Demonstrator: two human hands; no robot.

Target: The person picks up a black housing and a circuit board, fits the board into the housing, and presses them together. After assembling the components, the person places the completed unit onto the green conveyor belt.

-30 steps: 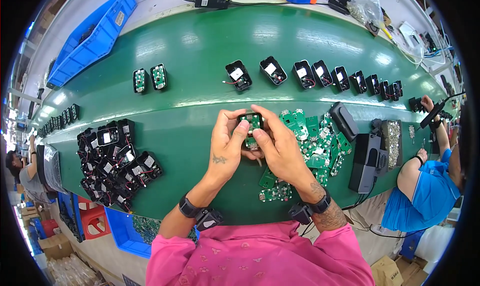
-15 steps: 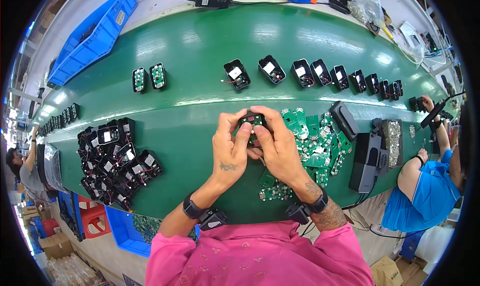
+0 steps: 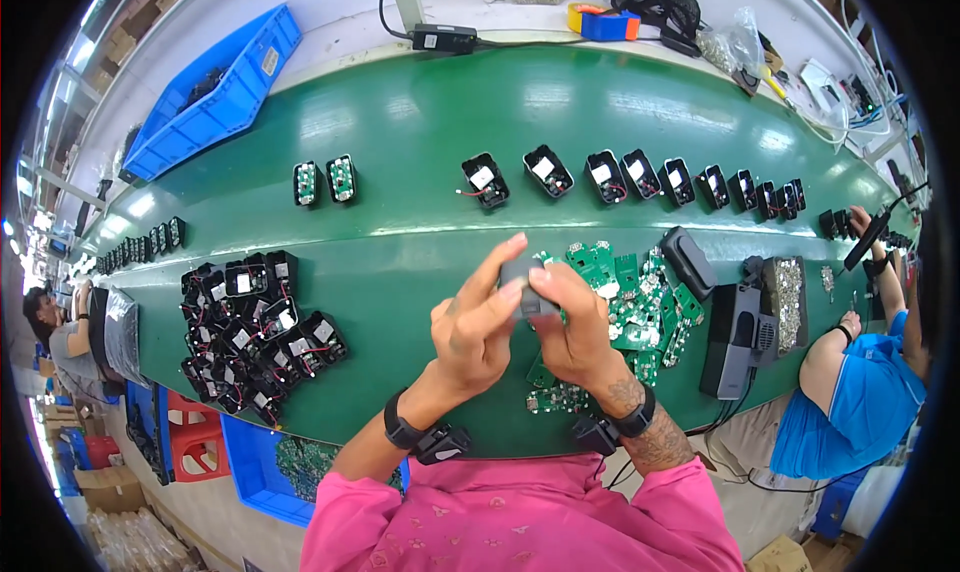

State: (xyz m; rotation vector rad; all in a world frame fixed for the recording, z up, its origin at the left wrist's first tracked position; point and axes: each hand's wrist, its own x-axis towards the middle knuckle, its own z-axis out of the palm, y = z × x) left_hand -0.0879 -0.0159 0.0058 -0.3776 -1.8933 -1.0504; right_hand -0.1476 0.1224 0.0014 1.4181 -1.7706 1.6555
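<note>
Above the middle of the green bench, a small dark plastic housing (image 3: 530, 290) is between my two hands, its plain outer side facing up. My right hand (image 3: 577, 322) grips its right side, thumb on top. At its left, my left hand (image 3: 472, 327) has fingers closed against it, one fingertip raised above. The inside of the housing is turned out of sight. Just right of my hands lies a loose pile of green circuit boards (image 3: 640, 317). Farther left sits a heap of black housings (image 3: 255, 332) with white labels and red wires.
Open black housings (image 3: 602, 177) stand in a row along the far bench. Two housings with green boards (image 3: 341, 179) stand left of it. A grey speaker-like device (image 3: 730, 342) and a tray of small parts (image 3: 787, 302) are at right, near a co-worker in blue (image 3: 850, 402).
The housing has been turned over: its green board faced up before, and its plain outside does now. My left fingers have shifted around it. The view has tilted slightly.
</note>
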